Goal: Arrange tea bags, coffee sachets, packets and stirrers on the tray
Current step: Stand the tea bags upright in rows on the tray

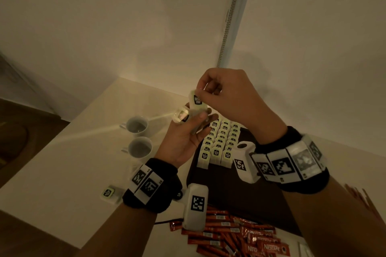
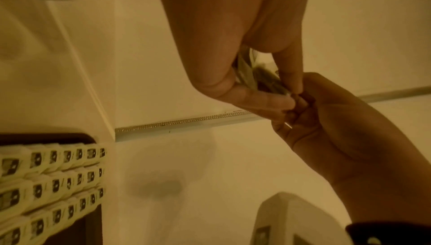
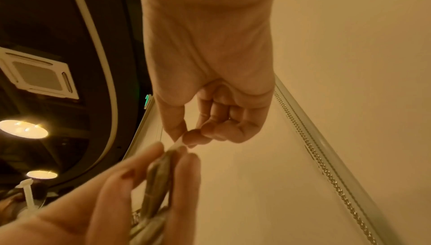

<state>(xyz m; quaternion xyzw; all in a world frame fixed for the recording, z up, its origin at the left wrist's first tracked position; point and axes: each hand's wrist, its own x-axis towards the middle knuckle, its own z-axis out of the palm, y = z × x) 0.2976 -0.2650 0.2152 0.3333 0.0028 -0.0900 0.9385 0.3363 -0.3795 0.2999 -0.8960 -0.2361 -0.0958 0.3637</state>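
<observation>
The pale table fills the lower half of the head view, set into the corner of two cream walls, with a metal bead chain hanging down the wall at 12 o'clock. On it lies the dark tray, reaching from the centre toward 5 o'clock. Three neat rows of tea bags stand overlapped at the tray's far end, partly hidden behind the left palm and the white camera housing on the right wrist. At 6 o'clock a loose heap of red coffee sachets spreads over the tray's near edge and the table, the left wrist's camera housing covering part of it. Two white cups sit side by side on the table at 9 o'clock of the tray, clear of it. One stray tea bag lies flat on the table at 8 o'clock, just beside the left wristband.

Both hands hover above the tray's far end. The left hand, palm up, curls its fingers round a small bunch of tea bags. The right hand comes from above, thumb and forefinger pinching the top edge of a single tea bag that stands upright against the bunch, its other fingers tucked in
</observation>
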